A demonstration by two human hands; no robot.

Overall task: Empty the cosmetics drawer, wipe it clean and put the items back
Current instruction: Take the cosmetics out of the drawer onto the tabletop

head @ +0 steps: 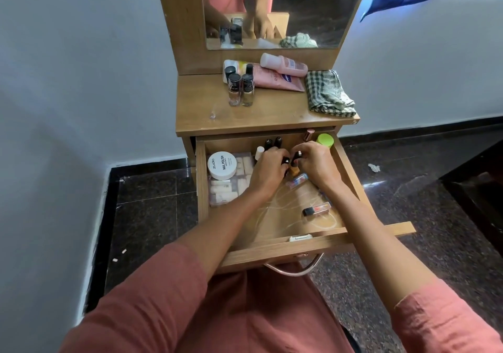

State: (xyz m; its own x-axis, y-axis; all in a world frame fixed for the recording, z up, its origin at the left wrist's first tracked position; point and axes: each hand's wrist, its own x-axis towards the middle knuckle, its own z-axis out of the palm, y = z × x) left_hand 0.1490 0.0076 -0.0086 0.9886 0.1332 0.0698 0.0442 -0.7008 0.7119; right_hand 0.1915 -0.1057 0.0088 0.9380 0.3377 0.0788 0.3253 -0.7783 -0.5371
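**Dressing table, cosmetics drawer pulled out, partly unloaded**

Drawer (272, 246): wooden, drawn fully toward the person, its curved metal handle (295, 268) at the near edge. Contents still inside:
- White round tub of nail polish remover wipes (221, 165), far left, resting on a clear box of pale cosmetic pieces (231, 186).
- Lime-green capped jar (325, 140), far right corner, with a rose-gold tube (309, 134) just beside it on its left.
- Two black-capped tubes (273, 143) against the far wall, and a white-capped bottle (259, 152) just to their left.
- Clear lip-gloss tube with black cap (315, 209), lying flat, near right.
- Small clear tube with red and blue contents (297, 180), lying just below the hands.

Hands: both are inside the drawer at its far middle, close together. The left hand (268, 169) is curled around a small dark-capped bottle (285, 160). The right hand (315, 162) pinches a small bottle with amber contents (295, 166), fingers bent around its cap. The two bottles stand side by side between the hands.

Tabletop (261, 118), already holding:
- Two clear nail polish bottles with black caps (241, 90), upright, middle.
- Further black-capped bottles and a white tube behind them, partly hidden.
- Pink squeeze tube (275, 80) lying flat, with a pink bottle with white cap (283, 65) lying across it.
- Green checked cloth (328, 94), crumpled, right side.

Mirror (275, 9): above the far edge, reflecting the bottles, the cloth and an arm.
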